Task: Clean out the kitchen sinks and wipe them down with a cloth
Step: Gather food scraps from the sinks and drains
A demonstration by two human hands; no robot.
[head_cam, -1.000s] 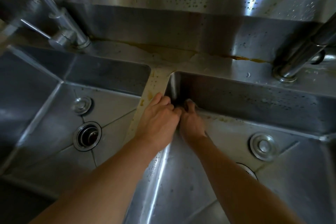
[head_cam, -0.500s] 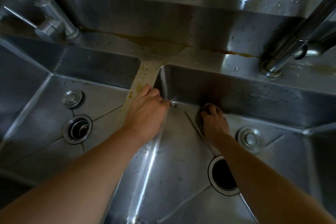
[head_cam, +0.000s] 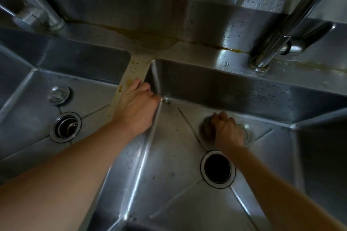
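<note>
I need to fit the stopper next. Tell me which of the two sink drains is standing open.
The right sink's drain, an empty dark hole just below the right hand. The left sink's drain has a metal fitting sitting in it.

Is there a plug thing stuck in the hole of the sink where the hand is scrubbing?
No, the drain of the right sink is an open dark hole below the right hand.
</note>
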